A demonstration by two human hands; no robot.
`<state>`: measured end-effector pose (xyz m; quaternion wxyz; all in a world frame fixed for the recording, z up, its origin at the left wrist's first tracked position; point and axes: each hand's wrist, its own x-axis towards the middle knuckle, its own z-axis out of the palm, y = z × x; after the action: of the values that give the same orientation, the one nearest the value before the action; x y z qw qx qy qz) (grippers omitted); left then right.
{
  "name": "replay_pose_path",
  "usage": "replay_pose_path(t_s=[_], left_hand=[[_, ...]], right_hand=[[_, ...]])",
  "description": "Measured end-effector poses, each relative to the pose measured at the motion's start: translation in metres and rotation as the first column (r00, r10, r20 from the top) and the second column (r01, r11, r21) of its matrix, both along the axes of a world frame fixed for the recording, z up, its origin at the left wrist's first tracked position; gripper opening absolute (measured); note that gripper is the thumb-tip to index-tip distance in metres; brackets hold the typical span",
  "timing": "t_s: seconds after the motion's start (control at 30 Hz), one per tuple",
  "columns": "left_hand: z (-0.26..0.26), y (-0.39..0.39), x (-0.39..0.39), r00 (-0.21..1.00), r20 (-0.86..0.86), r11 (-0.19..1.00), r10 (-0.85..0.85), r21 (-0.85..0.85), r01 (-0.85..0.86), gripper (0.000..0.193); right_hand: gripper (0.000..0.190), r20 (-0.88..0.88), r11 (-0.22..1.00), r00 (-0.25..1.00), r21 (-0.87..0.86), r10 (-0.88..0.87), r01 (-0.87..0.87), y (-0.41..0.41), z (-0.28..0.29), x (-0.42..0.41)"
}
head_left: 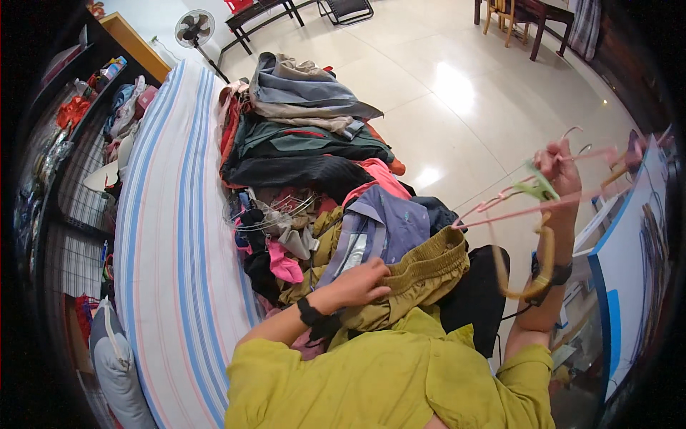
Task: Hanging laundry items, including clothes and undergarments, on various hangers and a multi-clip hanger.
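My right hand is raised at the right and grips several clothes hangers, among them a pink hanger and a tan hanger. A pale green clip-like piece hangs beside the fingers. On my lap lie olive trousers with an elastic waistband. My left hand rests on their edge with its fingers loosely bent; whether it pinches the fabric is hidden. Beyond it lies a grey-purple garment. Thin wire hangers and a pink sock-like item sit in the heap.
A striped sheet covers a long surface at the left, beside shelves of goods. Folded clothes are piled ahead, near a standing fan. A blue-edged glass-sided counter stands close at the right, below the raised arm.
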<state>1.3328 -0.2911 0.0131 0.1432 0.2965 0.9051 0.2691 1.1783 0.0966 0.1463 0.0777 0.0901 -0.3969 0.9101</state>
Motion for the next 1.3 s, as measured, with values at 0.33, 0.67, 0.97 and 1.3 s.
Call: replay_pose_path(t_s=[0.33, 0.67, 0.97, 1.3], left_hand=[[-0.049, -0.114, 0.029, 0.567, -0.088, 0.567, 0.819, -0.027, -0.823, 0.047], [0.025, -0.083, 0.033, 0.484, 0.775, 0.223, 0.406, 0.429, -0.875, 0.061], [0.08, -0.066, 0.016, 0.696, 0.536, 0.486, 0.479, 0.498, -0.718, 0.078], [0.024, -0.04, 0.011, 0.726, 0.661, 0.609, 0.192, 0.5, -0.616, 0.049]], right_hand=[[0.04, -0.128, 0.341, 0.982, 0.925, -0.139, 0.169, -0.104, -0.114, 0.032], [0.037, 0.365, 0.02, 0.528, 0.809, 0.767, -0.587, -0.127, -0.096, 0.072], [0.033, -0.326, 0.236, 0.693, 0.945, 0.643, 0.226, -0.107, -0.009, 0.089], [0.03, -0.301, 0.222, 0.835, 0.95, 0.461, 0.22, -0.223, -0.119, 0.069]])
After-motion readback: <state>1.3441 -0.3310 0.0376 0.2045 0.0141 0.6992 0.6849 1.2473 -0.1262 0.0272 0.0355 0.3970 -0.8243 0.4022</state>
